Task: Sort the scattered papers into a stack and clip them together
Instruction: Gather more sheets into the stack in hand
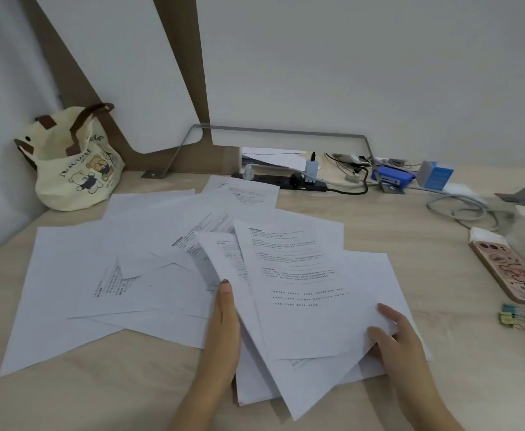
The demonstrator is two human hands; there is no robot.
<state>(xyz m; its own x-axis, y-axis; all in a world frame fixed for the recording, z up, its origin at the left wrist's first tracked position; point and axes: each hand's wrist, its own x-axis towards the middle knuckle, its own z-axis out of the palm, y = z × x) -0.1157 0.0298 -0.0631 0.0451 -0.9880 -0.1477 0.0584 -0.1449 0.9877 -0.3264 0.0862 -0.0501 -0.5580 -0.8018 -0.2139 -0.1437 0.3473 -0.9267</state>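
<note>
Several white printed sheets lie scattered and overlapping across the wooden desk point(136, 393). A loose bundle of sheets point(298, 293) rests at the front centre, fanned and tilted. My left hand point(223, 325) lies along the bundle's left edge with straight fingers, thumb tip on the paper. My right hand point(395, 334) holds the bundle's lower right corner, thumb on top and fingers beneath. More scattered papers point(77, 275) spread to the left and back. Small binder clips point(510, 317) lie at the right edge of the desk.
A cream tote bag with bear prints point(74, 169) stands at the back left corner. A black power strip point(286, 180) with plugs, cables and a blue box point(435, 175) line the back. A phone in a pink case point(513, 272) lies at the right.
</note>
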